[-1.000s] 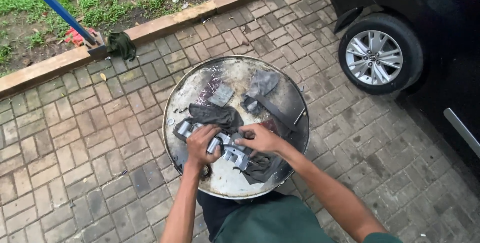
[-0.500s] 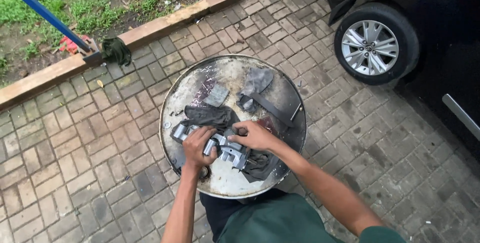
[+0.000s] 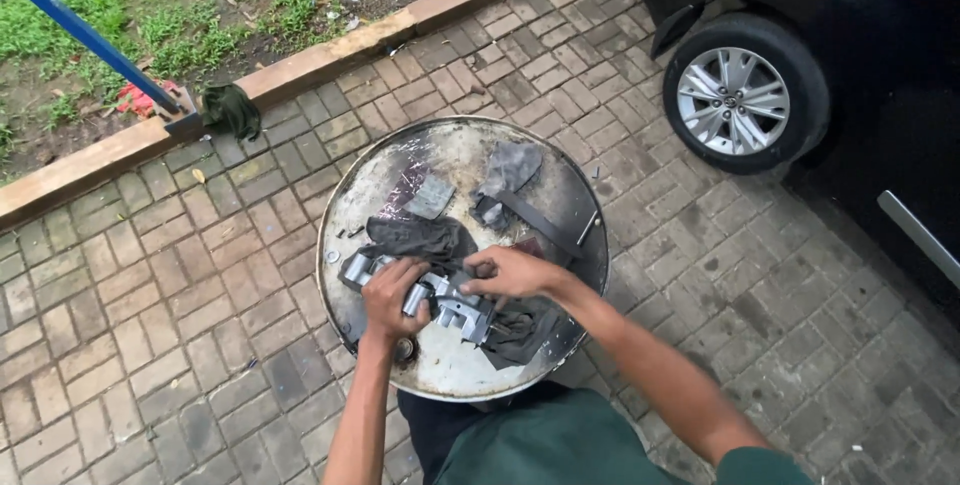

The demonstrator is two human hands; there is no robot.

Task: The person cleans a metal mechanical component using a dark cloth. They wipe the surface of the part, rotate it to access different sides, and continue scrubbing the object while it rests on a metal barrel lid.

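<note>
1. Two hands work on a silver metal part (image 3: 440, 303) that lies near the front of a round metal drum top (image 3: 455, 370), used as a counter.
2. Left hand (image 3: 392, 295) is curled tight around the left end of the part, holding it down.
3. Right hand (image 3: 512, 271) pinches something small at the part's right end; I cannot tell what.
4. It looks like the part is being taken apart or fixed. The next move needs a firm hold so it does not slip.
5. A dark rag (image 3: 420, 240) lies just behind the part, a grey rag (image 3: 510, 167) farther back, and a flat metal bar (image 3: 540, 222) beside it.
6. A black car's wheel (image 3: 745, 95) stands well off to the right.
</note>
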